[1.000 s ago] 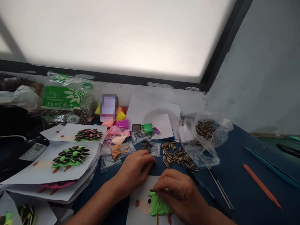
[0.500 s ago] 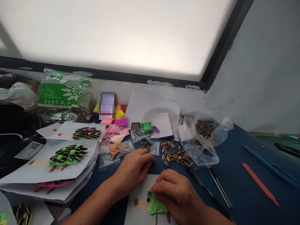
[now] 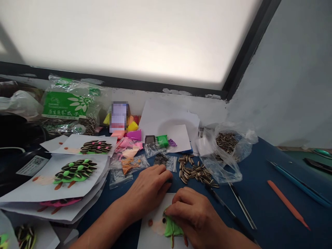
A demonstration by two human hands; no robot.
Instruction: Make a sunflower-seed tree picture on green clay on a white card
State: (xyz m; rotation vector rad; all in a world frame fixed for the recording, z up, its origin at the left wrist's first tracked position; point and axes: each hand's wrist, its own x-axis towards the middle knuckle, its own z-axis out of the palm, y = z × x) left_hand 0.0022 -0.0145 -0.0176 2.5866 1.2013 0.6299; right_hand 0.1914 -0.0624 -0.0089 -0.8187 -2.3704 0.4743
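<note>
My right hand [image 3: 198, 211] is closed in a pinch at the top edge of a green clay body [image 3: 172, 228], with the fingertips touching the clay. Whatever sits between those fingertips is too small and covered to make out. The clay is part of a hedgehog figure with a pale face [image 3: 157, 226], a brown nose, a black eye and brown legs, on white paper [image 3: 145, 238]. Loosely bent at the paper's upper left edge, my left hand [image 3: 151, 183] has its thumb apart from the index finger; nothing shows in it. Sunflower seeds [image 3: 198, 173] lie loose beyond my right hand.
Finished hedgehog sheets [image 3: 26, 192] are stacked at left. Bags of coloured clay [image 3: 131, 164] lie beyond my left hand. Right of the seeds are a plastic bag of seeds [image 3: 227, 143], pens [image 3: 242, 205] and an orange modelling tool [image 3: 287, 204]. A seed packet [image 3: 64, 105] stands behind.
My right fingertips have shifted very slightly left along the clay's top edge. The left hand stays at the paper's edge, its fingers barely moved.
</note>
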